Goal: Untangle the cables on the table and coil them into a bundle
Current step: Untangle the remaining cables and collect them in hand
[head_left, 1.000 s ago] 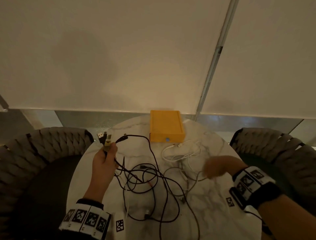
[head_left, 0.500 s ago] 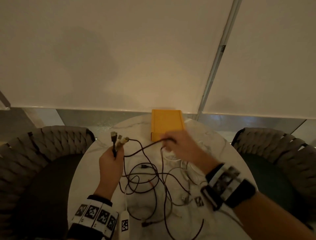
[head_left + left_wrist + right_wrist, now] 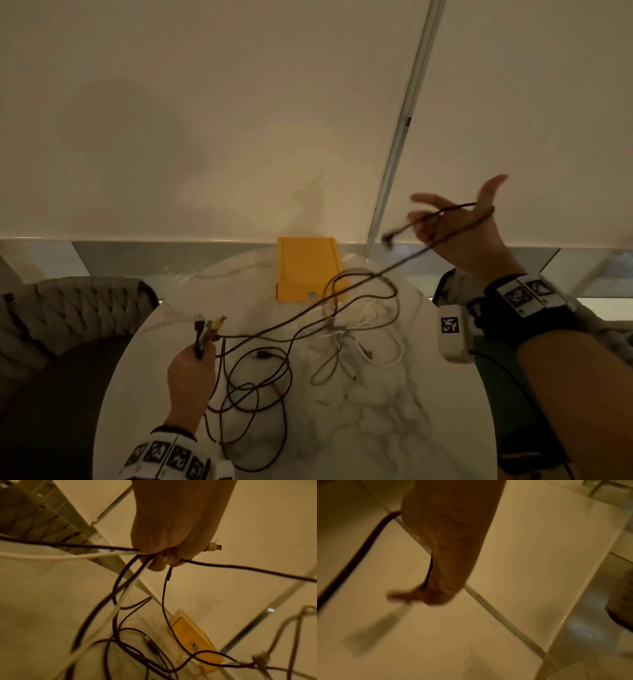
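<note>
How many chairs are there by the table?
2. One chair is left of the table; the other chair is on the right, mostly hidden behind the right arm.

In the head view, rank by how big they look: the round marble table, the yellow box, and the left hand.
1. Marble table, by far the largest.
2. Yellow box.
3. Left hand, which grips cable plugs; it looks close to the box in size and sits nearer the camera, so the order of these two is unsure.

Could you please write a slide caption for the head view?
Left hand grips cable ends while right hand lifts a dark cable above the marble table.
</note>
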